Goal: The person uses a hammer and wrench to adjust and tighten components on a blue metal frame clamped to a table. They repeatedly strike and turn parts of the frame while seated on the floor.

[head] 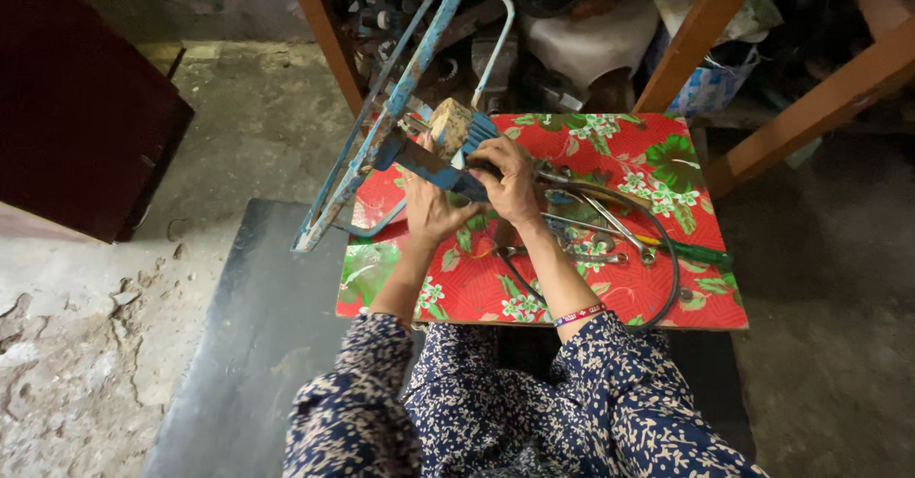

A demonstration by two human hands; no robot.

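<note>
A worn blue metal frame (386,116) of thin bars leans over the left edge of a low table covered in red floral cloth (658,297). My left hand (429,209) grips a dark blue flat bar (424,162) of that frame from below. My right hand (507,181) closes over the same bar a little further right. A small wooden block (451,123) sits against the frame just above my hands.
Spanners (615,228), a green-handled screwdriver (694,252) and a black cable loop (672,268) lie on the cloth to the right. Wooden shelf legs (701,30) and clutter stand behind the table. A dark mat (257,345) covers the rough concrete floor.
</note>
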